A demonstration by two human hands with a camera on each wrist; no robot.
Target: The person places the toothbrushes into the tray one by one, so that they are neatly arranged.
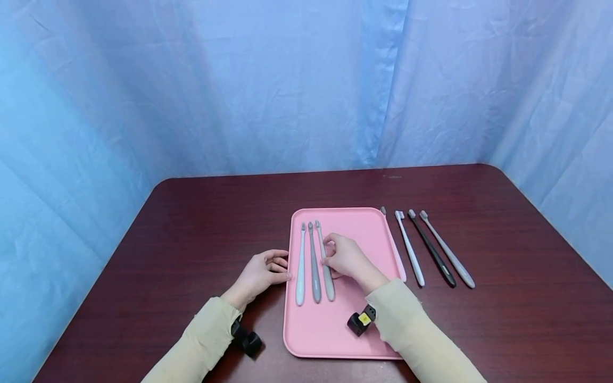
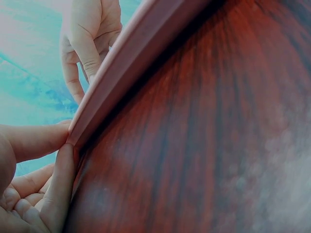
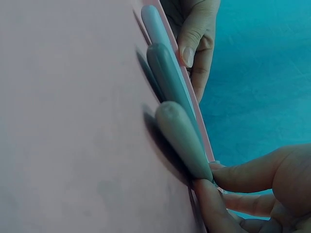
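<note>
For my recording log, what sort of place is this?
Probably a staged recording booth, not a bathroom: blue curtain on all sides, a dark wooden table, toothbrushes laid in rows on a pink tray.

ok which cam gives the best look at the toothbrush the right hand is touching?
Head view: the toothbrush lies whole on the pink tray, third in its row, with the right hand at its middle. Right wrist shows only its handle end, close and foreshortened, with fingers at it. Left wrist shows none of it.
</note>
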